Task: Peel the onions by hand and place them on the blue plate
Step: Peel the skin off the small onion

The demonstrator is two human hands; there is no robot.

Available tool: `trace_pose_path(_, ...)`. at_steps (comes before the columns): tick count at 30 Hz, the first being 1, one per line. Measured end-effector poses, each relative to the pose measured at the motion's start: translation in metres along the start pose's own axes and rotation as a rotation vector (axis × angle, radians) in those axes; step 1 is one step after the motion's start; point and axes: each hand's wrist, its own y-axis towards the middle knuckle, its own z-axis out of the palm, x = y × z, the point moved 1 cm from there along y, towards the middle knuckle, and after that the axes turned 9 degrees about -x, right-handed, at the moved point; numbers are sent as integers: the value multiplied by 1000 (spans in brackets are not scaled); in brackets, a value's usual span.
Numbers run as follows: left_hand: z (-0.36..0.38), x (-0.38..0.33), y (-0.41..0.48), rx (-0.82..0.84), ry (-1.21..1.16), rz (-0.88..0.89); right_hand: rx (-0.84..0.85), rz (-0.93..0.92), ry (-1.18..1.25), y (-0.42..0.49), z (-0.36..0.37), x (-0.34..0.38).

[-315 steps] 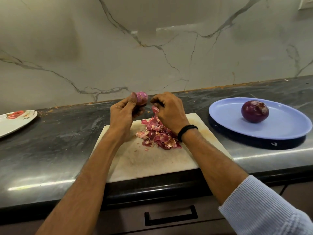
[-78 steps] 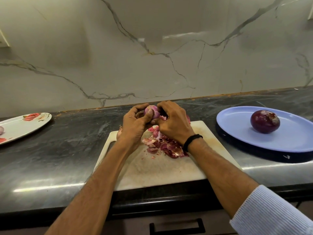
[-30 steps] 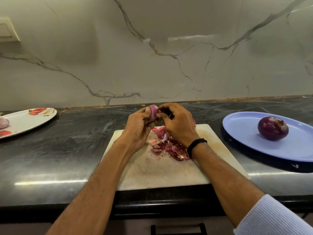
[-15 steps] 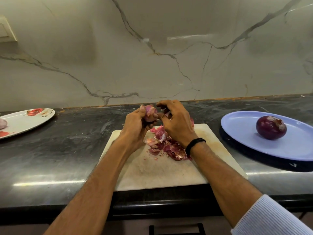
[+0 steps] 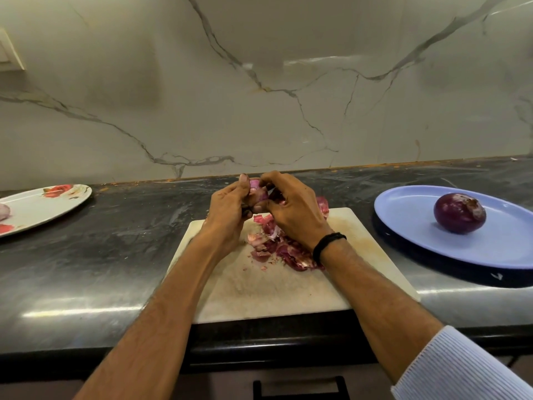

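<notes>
A small pink-purple onion [image 5: 256, 189] is held above the far edge of the white cutting board [image 5: 277, 287]. My left hand [image 5: 227, 207] grips it from the left, thumb on top. From the right, my right hand [image 5: 291, 207] pinches at the onion's skin with curled fingers. Most of the onion is hidden between the hands. A heap of red onion peels [image 5: 277, 243] lies on the board below. A peeled dark purple onion [image 5: 459, 213] sits on the blue plate [image 5: 409, 215] at the right.
A white plate with a red flower pattern [image 5: 43, 204] lies on the dark counter at the far left, with a pale onion [image 5: 3, 212] at its edge. The marble wall stands close behind. A drawer handle [image 5: 300, 385] shows below the counter's front edge.
Both hands have stayed together on the small onion above the board, shifting their fingers slightly on it. The peel heap and the plated onion have not moved.
</notes>
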Motion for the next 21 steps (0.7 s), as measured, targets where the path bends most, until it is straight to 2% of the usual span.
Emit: trace_pose_path(21, -6, 10, 9, -27, 84, 50, 59, -11, -100, -3, 0, -4)
